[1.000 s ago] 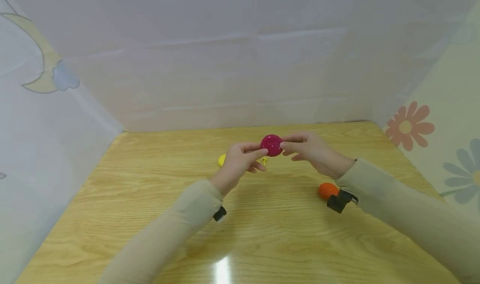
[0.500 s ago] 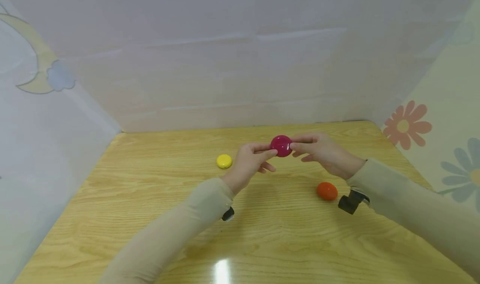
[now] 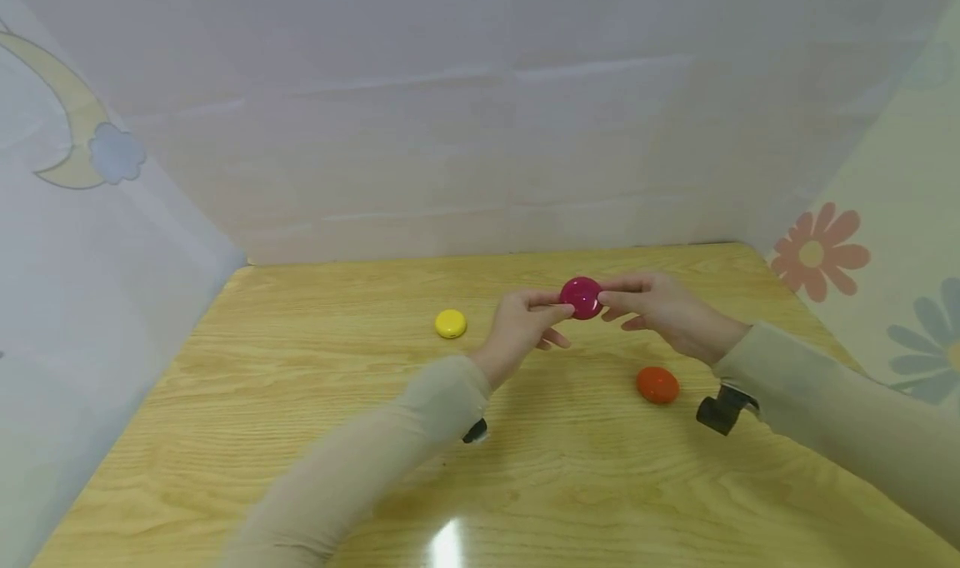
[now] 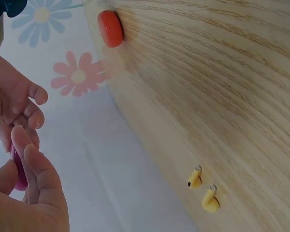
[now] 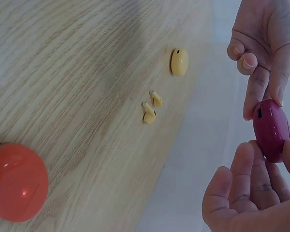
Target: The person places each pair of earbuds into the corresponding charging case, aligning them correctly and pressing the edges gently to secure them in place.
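A glossy magenta earbud case [image 3: 581,298], rounded and closed, is held above the table between both hands. My left hand [image 3: 521,326] pinches its left edge between thumb and fingers. On the opposite edge, my right hand [image 3: 667,310] pinches it the same way. A small dark port shows on the magenta case's side in the right wrist view. Two yellow earbuds [image 5: 149,116] lie side by side on the table; in the head view they are hidden behind the left hand. A yellow earbud case [image 3: 451,324] lies left of the left hand.
An orange-red earbud case [image 3: 657,385] lies on the wooden table [image 3: 300,401] below the right hand, near the dark wrist camera [image 3: 720,414]. Pale walls with a moon and flower prints enclose the table's back and sides.
Both hands have shifted right and slightly lower with the magenta case between them. The yellow case, partly covered by the left hand at first, is now fully visible; a yellow earbud became hidden.
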`<state>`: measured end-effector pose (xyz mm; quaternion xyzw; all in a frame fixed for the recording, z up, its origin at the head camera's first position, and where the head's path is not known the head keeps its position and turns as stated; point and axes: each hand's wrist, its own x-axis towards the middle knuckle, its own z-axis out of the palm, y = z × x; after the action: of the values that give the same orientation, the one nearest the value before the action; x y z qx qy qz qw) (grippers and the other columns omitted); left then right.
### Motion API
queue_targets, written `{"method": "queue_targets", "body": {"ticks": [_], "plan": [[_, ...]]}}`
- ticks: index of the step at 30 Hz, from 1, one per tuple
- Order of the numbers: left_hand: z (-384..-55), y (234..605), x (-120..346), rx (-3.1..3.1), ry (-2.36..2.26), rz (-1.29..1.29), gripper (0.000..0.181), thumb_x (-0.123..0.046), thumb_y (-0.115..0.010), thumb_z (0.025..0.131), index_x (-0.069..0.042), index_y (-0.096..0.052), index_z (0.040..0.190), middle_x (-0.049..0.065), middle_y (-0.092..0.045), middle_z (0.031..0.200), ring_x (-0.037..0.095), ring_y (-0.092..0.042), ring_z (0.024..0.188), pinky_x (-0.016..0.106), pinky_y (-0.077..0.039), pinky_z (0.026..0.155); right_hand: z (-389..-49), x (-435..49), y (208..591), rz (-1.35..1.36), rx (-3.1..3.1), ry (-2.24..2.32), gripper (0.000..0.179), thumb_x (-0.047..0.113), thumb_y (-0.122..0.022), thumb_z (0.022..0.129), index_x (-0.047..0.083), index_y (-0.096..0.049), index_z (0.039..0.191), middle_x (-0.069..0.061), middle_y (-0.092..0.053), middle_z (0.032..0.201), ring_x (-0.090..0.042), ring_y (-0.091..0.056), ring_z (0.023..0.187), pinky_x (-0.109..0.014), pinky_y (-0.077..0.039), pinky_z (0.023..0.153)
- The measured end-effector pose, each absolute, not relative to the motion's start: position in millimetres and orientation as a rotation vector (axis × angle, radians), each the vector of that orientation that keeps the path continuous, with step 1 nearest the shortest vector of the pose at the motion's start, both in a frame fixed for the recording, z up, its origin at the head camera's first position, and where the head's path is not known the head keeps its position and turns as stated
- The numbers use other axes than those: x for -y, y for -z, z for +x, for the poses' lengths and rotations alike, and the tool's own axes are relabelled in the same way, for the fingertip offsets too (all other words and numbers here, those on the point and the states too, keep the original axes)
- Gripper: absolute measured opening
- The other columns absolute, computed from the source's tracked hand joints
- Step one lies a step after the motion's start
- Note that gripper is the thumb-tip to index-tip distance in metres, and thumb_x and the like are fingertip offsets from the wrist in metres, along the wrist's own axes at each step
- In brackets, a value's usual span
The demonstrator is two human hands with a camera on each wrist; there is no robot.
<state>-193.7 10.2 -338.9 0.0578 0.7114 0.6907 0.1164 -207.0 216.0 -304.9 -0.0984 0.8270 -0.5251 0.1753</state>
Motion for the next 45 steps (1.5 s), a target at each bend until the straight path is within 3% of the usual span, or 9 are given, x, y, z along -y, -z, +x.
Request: {"method": "queue_targets", "body": {"ticks": [5,8,12,21,25,35,45], "plan": [[-195,341,-16,-2.091,-2.012,0.161,0.032,-0.02,-0.069,0.092,-0.004,-0.067,0.12,0.002,-0.073,0.098,0.013,-0.066,0.058,0.039,-0.055,0.074,-207,-221,306,-0.285,-2.355,1.466,0.049,0.022,-0.057,0.1,-0.008,-0.047,0.138,-0.015,-0.061,0.125,-0.022,-0.06,0.102,-0.039,-0.048,0.089],[-195,342,-18,-2.095,-2.009,0.159,0.033,-0.021,-0.069,0.092,-0.005,-0.067,0.12,0.001,-0.073,0.098,0.014,-0.066,0.058,0.037,-0.056,0.072,-207,-223,307,-0.293,-2.358,1.462,0.05,0.021,-0.056,0.1,-0.009,-0.046,0.138,-0.017,-0.06,0.125,-0.021,-0.06,0.101,-0.039,-0.048,0.089],[-194,343,-22,-2.082,-2.017,0.154,0.032,-0.022,-0.069,0.092,-0.004,-0.067,0.119,0.001,-0.073,0.098,0.013,-0.066,0.057,0.034,-0.055,0.069,-208,-227,309,-0.284,-2.364,1.447,0.05,0.022,-0.056,0.1,-0.009,-0.045,0.138,-0.014,-0.062,0.123,-0.022,-0.06,0.102,-0.038,-0.049,0.087],[-195,345,-29,-2.072,-2.025,0.173,0.032,-0.023,-0.069,0.092,-0.004,-0.067,0.118,0.001,-0.073,0.096,0.013,-0.066,0.059,0.039,-0.055,0.073,-207,-233,309,-0.238,-2.364,1.45,0.052,0.023,-0.057,0.1,-0.01,-0.045,0.138,-0.006,-0.065,0.115,-0.016,-0.061,0.095,-0.034,-0.05,0.084],[-195,346,-33,-2.074,-2.03,0.16,0.031,-0.023,-0.07,0.092,-0.005,-0.067,0.117,0.0,-0.073,0.095,0.013,-0.066,0.058,0.042,-0.055,0.075,-206,-237,309,-0.251,-2.37,1.442,0.052,0.024,-0.057,0.1,-0.01,-0.045,0.138,-0.01,-0.064,0.118,-0.02,-0.061,0.099,-0.036,-0.049,0.086],[-197,351,-42,-2.071,-2.027,0.138,0.033,-0.021,-0.069,0.092,-0.002,-0.066,0.119,0.003,-0.073,0.098,0.012,-0.065,0.058,0.031,-0.055,0.066,-207,-244,312,-0.262,-2.38,1.399,0.052,0.023,-0.056,0.1,-0.011,-0.044,0.137,-0.007,-0.064,0.116,-0.02,-0.06,0.1,-0.035,-0.049,0.085],[-198,356,-50,-2.072,-1.996,0.156,0.029,-0.018,-0.067,0.093,0.0,-0.067,0.116,0.005,-0.073,0.099,0.027,-0.071,0.071,0.038,-0.056,0.073,-210,-251,314,-0.262,-2.378,1.357,0.05,0.021,-0.056,0.1,-0.012,-0.045,0.135,-0.007,-0.065,0.114,-0.023,-0.06,0.1,-0.034,-0.049,0.081]]}}
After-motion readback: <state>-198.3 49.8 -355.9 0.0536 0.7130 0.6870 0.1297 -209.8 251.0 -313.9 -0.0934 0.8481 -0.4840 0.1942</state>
